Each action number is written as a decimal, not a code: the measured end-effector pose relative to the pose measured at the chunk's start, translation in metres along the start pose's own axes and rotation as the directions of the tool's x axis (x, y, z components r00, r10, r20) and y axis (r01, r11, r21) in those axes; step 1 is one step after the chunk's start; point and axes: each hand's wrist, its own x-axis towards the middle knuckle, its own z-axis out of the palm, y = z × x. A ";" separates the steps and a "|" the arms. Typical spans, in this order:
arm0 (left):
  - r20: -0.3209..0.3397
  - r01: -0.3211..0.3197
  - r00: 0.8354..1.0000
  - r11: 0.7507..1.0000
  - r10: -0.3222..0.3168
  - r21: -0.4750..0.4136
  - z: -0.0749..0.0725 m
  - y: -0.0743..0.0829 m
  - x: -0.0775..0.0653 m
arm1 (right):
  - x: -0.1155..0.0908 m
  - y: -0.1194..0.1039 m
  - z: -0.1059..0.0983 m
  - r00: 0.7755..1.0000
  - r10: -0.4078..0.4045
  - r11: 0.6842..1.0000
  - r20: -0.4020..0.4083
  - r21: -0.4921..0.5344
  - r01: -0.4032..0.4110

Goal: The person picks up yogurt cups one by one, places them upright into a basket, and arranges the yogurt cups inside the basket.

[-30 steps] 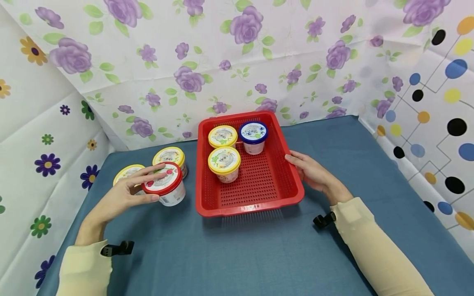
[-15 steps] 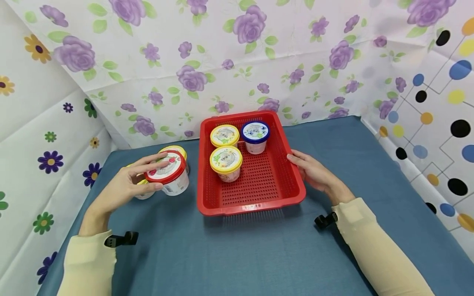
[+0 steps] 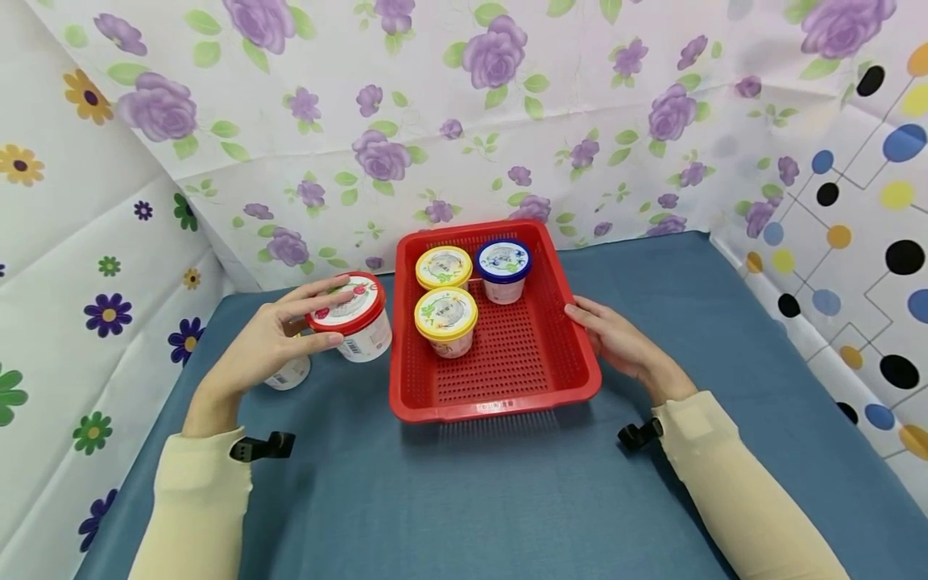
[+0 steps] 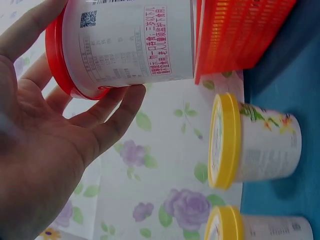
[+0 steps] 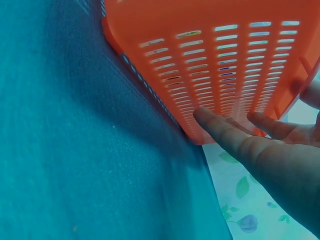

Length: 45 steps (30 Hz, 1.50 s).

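"Tub first: your left hand (image 3: 270, 338) grips a round white tub with a red lid (image 3: 368, 338), thumb on the near side and fingers across the top, which likely leaves its base free. You have it above the blue cloth-covered desk (image 3: 493, 499), just beside the left edge of the red perforated plastic basket (image 3: 500, 407). Touching that edge or not, I cannot tell."

"And your right hand (image 3: 619, 338)?"

"You pinch the basket's right edge with it, thumb at the rim, fairly straight fingers along the outer wall, probably to steady things. Inside, two white tubs with yellow lids (image 3: 447, 312) line the left side; a white tub with a blue lid (image 3: 503, 266) stands by the far edge."

"What's hidden from above?"

"Your left hand and its load mostly cover a pair of yellow-lidded white tubs (image 4: 270, 142) on the desk. Your left wrist view shows both, one cut off."
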 end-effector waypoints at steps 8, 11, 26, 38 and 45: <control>0.007 -0.003 1.000 0.998 0.003 -0.055 0.007 0.013 0.016 | 0.003 0.000 0.000 1.000 -0.003 1.000 -0.002 -0.002 0.003; -0.001 -0.004 1.000 0.999 0.004 -0.042 0.010 0.020 0.025 | 0.003 0.000 0.000 1.000 0.003 1.000 -0.001 -0.002 -0.003; 0.020 -0.079 0.997 0.997 0.080 -0.016 0.026 0.043 0.071 | -0.001 0.004 -0.001 1.000 -0.005 1.000 -0.017 -0.018 0.005; 0.043 -0.110 0.993 0.990 0.113 -0.084 0.037 0.052 0.087 | 0.002 0.004 -0.001 1.000 0.012 1.000 -0.021 -0.023 -0.013; 0.076 -0.129 0.988 0.988 0.135 -0.081 0.048 0.061 0.102 | 0.003 0.004 -0.002 1.000 0.013 1.000 -0.017 -0.022 -0.013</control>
